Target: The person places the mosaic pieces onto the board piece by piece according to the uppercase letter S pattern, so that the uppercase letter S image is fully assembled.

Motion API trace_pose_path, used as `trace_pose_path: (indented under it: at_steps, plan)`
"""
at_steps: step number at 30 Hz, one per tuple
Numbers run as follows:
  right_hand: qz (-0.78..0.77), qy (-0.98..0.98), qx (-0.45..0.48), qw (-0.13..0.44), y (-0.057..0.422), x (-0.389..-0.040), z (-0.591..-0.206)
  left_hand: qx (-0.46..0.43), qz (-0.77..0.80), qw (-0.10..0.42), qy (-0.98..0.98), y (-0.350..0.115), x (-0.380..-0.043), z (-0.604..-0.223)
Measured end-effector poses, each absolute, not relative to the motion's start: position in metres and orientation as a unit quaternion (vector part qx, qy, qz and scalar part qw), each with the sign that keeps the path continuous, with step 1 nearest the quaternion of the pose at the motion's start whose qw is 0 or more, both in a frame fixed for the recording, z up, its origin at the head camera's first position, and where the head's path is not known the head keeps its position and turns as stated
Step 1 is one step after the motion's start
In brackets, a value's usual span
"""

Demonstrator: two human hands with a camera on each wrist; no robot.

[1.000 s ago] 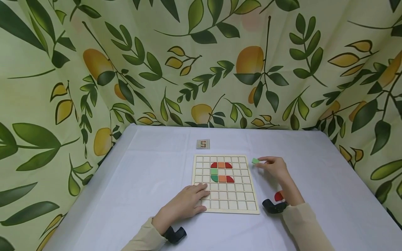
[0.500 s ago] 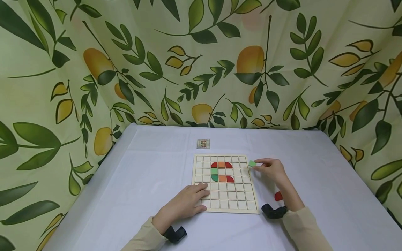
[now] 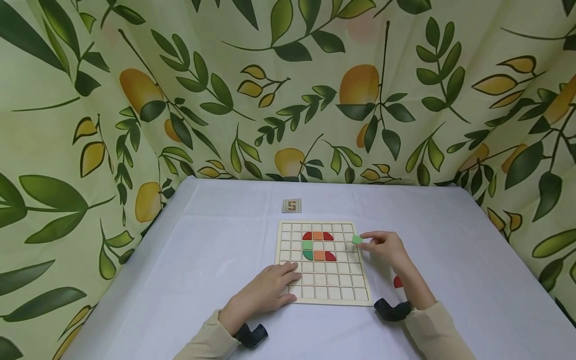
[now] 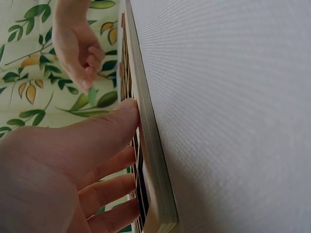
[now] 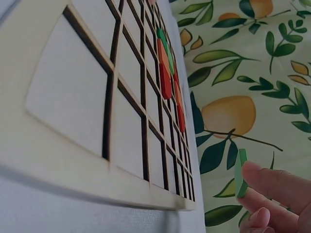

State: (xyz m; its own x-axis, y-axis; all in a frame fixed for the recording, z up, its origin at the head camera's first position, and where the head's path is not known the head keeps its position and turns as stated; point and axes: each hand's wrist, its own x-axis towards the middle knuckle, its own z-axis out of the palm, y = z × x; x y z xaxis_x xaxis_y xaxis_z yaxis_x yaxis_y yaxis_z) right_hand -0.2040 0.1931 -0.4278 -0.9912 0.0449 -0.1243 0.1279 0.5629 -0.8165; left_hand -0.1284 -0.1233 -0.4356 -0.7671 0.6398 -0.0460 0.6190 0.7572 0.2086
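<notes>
A light green square tile (image 3: 357, 239) is pinched between thumb and fingertips of my right hand (image 3: 387, 247), over the right edge of the wooden grid board (image 3: 333, 295). In the right wrist view the green tile (image 5: 241, 173) stands nearly on edge in the fingers. My left hand (image 3: 265, 290) rests with spread fingers on the board's lower left edge; the left wrist view shows its thumb (image 4: 116, 121) against the board's rim. Set in the grid are red quarter-round tiles (image 3: 330, 256), orange squares (image 3: 317, 236), a light green square (image 3: 307, 245) and a dark green quarter-round (image 3: 308, 255).
A small pattern card (image 3: 292, 205) lies behind the board on the white tablecloth (image 3: 216, 225). A red piece (image 3: 398, 282) lies right of the board, partly hidden by the right forearm. Black wrist camera mounts (image 3: 392, 310) sit at both wrists. A leaf-print curtain (image 3: 288, 100) hangs behind.
My right hand has carried the green tile left and slightly nearer, from beside the board to over its right edge. The left hand has stayed still.
</notes>
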Motion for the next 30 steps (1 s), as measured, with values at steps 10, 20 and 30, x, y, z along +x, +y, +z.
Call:
trace_pose_path:
  at_steps: [10,20,30]
  plan:
    - [-0.469,0.882,0.025,0.045,0.185,-0.196,-0.428,0.345,0.096,0.046,0.933,-0.125,-0.131,-0.439]
    - [-0.481,0.875,0.01,0.054,0.179,-0.191,-0.43,0.347,0.096,0.042,0.932,-0.125,-0.131,-0.439]
    - [-0.48,0.876,0.002,0.053,0.172,-0.188,-0.433,0.346,0.097,0.041,0.932,-0.125,-0.13,-0.439]
